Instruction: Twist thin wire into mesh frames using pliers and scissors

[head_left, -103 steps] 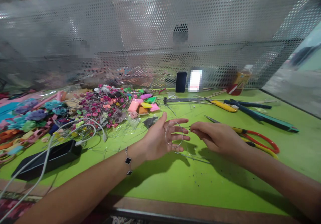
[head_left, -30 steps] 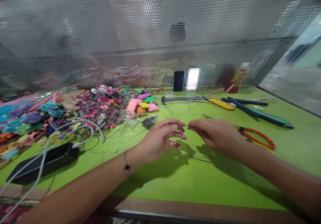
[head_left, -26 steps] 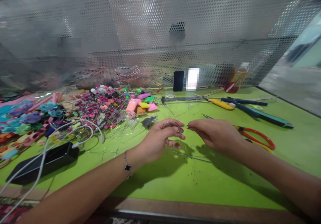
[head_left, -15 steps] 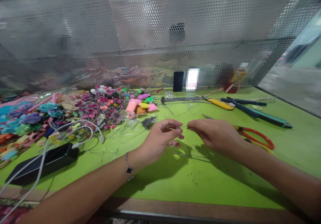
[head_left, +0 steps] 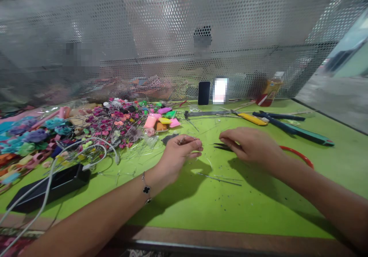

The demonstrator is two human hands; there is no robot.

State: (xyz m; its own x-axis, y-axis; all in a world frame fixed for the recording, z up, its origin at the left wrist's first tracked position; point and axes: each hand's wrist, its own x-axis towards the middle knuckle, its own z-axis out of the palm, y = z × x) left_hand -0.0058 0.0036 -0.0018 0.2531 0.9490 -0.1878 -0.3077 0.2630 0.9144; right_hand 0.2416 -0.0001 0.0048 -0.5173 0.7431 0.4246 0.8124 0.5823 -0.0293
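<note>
A thin, clear or silvery loop of wire [head_left: 188,139] curves between the closed fingers of my left hand [head_left: 179,153]. Thumb and index finger pinch together at its right side. My right hand [head_left: 248,144] is a little to the right, apart from the left, its fingers bent and pressed together; anything between the fingertips is hidden. Dark, pointed tips of a cutting tool [head_left: 223,147] jut out under these fingers. The tool's red handle [head_left: 299,154] shows beyond the wrist, and its middle is covered by the hand. Thin dark rods [head_left: 221,179] lie on the table below.
Colourful craft pieces and wire stems [head_left: 115,121] heap at the left, near a black box [head_left: 48,188] and white cable [head_left: 50,176]. Yellow-handled [head_left: 253,119] and teal-handled tools [head_left: 310,134], a bottle [head_left: 270,90] and a dark phone [head_left: 204,93] stand or lie behind on the green table [head_left: 184,214].
My hands have moved further apart, the left slightly leftward and the right slightly up. The dark tool tips now lie further left and nearer me, below my right fingers.
</note>
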